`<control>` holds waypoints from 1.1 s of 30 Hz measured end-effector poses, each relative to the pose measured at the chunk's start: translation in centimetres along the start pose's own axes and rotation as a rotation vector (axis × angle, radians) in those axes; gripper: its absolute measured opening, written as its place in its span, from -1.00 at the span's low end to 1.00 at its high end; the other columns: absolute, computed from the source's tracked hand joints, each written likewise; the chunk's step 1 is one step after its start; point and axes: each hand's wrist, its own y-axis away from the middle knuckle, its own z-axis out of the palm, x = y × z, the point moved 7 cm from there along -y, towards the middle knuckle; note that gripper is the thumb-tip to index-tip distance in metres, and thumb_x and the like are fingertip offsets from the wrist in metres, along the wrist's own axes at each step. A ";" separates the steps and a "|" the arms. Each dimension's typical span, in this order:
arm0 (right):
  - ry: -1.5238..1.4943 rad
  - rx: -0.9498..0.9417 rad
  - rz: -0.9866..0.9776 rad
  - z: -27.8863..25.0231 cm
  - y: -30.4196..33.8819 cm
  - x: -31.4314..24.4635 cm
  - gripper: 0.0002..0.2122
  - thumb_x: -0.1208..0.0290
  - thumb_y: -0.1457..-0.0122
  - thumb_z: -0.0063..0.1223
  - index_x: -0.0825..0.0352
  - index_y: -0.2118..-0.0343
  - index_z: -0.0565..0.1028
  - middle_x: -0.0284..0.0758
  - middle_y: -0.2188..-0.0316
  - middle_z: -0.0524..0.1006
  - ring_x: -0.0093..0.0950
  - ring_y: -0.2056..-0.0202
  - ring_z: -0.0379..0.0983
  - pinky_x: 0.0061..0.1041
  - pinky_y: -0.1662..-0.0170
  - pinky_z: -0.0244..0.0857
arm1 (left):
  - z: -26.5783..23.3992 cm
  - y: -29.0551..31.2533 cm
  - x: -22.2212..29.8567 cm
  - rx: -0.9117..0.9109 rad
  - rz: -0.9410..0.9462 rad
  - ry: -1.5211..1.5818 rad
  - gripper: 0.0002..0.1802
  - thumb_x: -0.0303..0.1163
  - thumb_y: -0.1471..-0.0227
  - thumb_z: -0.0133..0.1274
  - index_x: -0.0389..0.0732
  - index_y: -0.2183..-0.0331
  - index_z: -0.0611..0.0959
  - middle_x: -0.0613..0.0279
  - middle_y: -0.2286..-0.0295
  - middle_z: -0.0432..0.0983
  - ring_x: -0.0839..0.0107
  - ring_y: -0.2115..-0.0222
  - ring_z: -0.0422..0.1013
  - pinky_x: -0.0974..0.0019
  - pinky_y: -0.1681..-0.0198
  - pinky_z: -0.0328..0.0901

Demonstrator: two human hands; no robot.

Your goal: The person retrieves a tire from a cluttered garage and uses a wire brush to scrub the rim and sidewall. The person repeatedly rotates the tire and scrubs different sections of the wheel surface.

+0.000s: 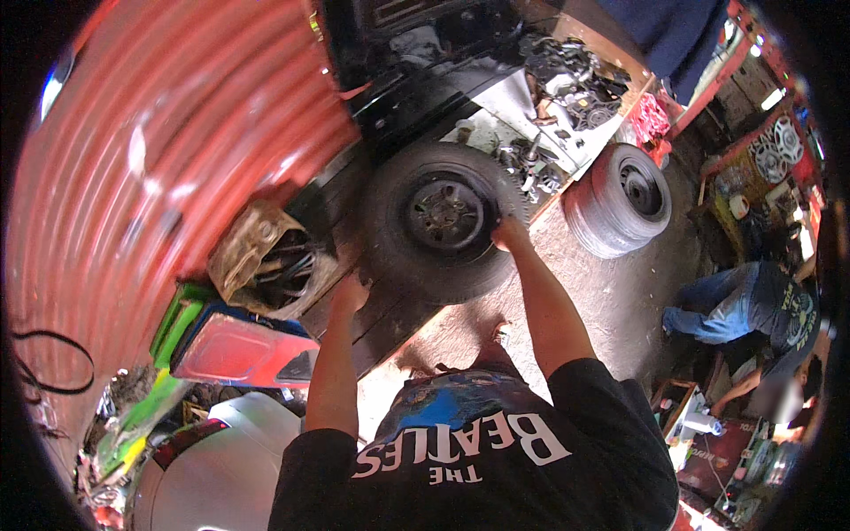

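Note:
A wheel with a black tyre (398,232) and a dark steel rim lies on a dark plank surface (354,237), its rim face turned up. My right hand (509,234) is on the wheel's right side, fingers curled at the inner edge of the tyre by the rim. Close to the wheel's lower left side is my left hand (351,290), over the planks. Its fingers are dark and mostly hidden, so whether it touches the tyre cannot be made out.
More wheels (611,203) are stacked on the floor at right. A torn box (257,252) of dark parts stands left, beside a red corrugated wall (177,159). Metal parts (575,80) lie on a bench behind. Another person (753,305) bends over at far right.

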 end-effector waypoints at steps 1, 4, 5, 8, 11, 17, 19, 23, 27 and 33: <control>-0.013 -0.062 -0.061 -0.2 -0.6 -1.7 -0.62 0.29 -0.05 0.02 0.36 0.08 0.50 -0.02 0.10 0.53 -0.09 -0.01 0.43 -0.20 -0.04 0.36 | 0.4 -0.8 -1.1 -0.020 -0.045 -0.018 -0.26 -0.04 -0.10 0.02 -0.34 -0.15 0.31 -0.30 -0.05 0.32 -0.13 -0.05 0.32 0.05 -0.13 0.25; 0.018 0.028 -0.112 -1.6 -2.2 -0.8 -0.65 0.35 -0.02 0.00 0.35 0.11 0.52 -0.01 0.07 0.52 -0.12 -0.01 0.44 -0.20 -0.06 0.35 | 3.3 -3.7 1.0 -0.225 -0.192 -0.010 -0.10 -0.04 -0.06 0.09 -0.34 -0.24 0.12 -0.33 -0.14 0.19 -0.12 -0.13 0.23 0.07 -0.19 0.18; 0.048 -0.022 -0.149 -1.1 -3.0 0.1 -0.65 0.34 -0.02 0.00 0.34 0.11 0.52 -0.02 0.02 0.48 -0.11 -0.03 0.42 -0.20 -0.07 0.35 | 4.1 -4.5 2.2 -0.207 -0.221 0.017 -0.06 0.00 -0.03 0.10 -0.33 -0.25 0.11 -0.33 -0.16 0.14 -0.10 -0.16 0.19 0.09 -0.21 0.15; 0.118 -0.086 -0.254 -0.4 -3.8 2.3 -0.64 0.32 -0.04 -0.01 0.29 0.08 0.52 -0.05 -0.11 0.37 -0.09 -0.09 0.35 -0.19 -0.08 0.33 | 8.8 -5.7 3.5 -0.141 -0.298 0.059 0.04 0.06 0.01 0.13 -0.33 -0.26 0.05 -0.32 -0.23 -0.02 -0.10 -0.22 0.08 0.11 -0.26 0.09; 0.108 -0.020 -0.309 -0.1 -1.7 2.3 -0.64 0.31 -0.04 0.00 0.24 0.07 0.53 -0.10 -0.19 0.28 -0.07 -0.15 0.27 -0.17 -0.09 0.32 | 13.4 -5.7 2.5 -0.083 -0.336 0.028 0.11 0.07 0.01 0.13 -0.35 -0.28 -0.07 -0.27 -0.28 -0.19 -0.18 -0.23 0.00 0.06 -0.26 0.08; -0.033 -0.039 -0.450 0.4 -5.6 0.3 -0.66 0.31 -0.02 0.02 0.24 0.12 0.56 -0.12 -0.09 0.38 -0.14 -0.16 0.27 -0.19 -0.09 0.33 | 15.2 -5.5 -3.1 -0.208 -0.415 0.103 0.22 0.25 0.03 0.07 -0.29 -0.30 -0.18 -0.33 -0.28 -0.34 -0.27 -0.27 -0.16 -0.08 -0.25 0.06; 0.008 -0.081 -0.440 1.7 -8.9 4.2 -0.68 0.31 -0.01 0.01 0.25 0.15 0.58 -0.11 -0.02 0.44 -0.16 -0.11 0.34 -0.21 -0.07 0.35 | 16.3 -7.6 2.7 -0.344 -0.399 -0.005 0.23 0.29 0.01 0.02 -0.28 -0.30 -0.24 -0.38 -0.27 -0.38 -0.33 -0.26 -0.17 -0.14 -0.25 0.04; -0.010 -0.236 -0.384 2.4 -11.0 5.8 -0.71 0.30 0.01 0.02 0.25 0.25 0.64 -0.11 0.12 0.57 -0.17 0.09 0.54 -0.18 0.12 0.47 | 13.1 -6.9 9.9 -0.333 -0.699 0.008 0.23 0.36 -0.02 -0.09 -0.23 -0.30 -0.33 -0.47 -0.25 -0.47 -0.46 -0.23 -0.18 -0.26 -0.24 -0.02; 0.022 -0.319 -0.440 1.1 -14.2 2.3 -0.70 0.29 0.01 0.02 0.26 0.24 0.64 -0.14 0.14 0.59 -0.21 0.06 0.53 -0.18 0.11 0.47 | 9.8 -8.5 11.5 -0.180 -1.060 -0.004 0.19 0.39 -0.02 -0.11 -0.12 -0.32 -0.30 -0.50 -0.24 -0.48 -0.51 -0.22 -0.20 -0.30 -0.24 -0.08; 0.032 -0.551 -0.425 -0.3 -16.3 2.7 -0.63 0.18 0.03 0.02 0.27 0.21 0.63 -0.18 0.10 0.58 -0.18 0.04 0.50 -0.17 -0.02 0.37 | 10.7 -16.3 17.7 -0.114 -0.658 0.119 0.14 0.31 -0.01 -0.03 0.00 -0.33 -0.25 -0.40 -0.27 -0.40 -0.49 -0.25 -0.33 -0.39 -0.22 -0.11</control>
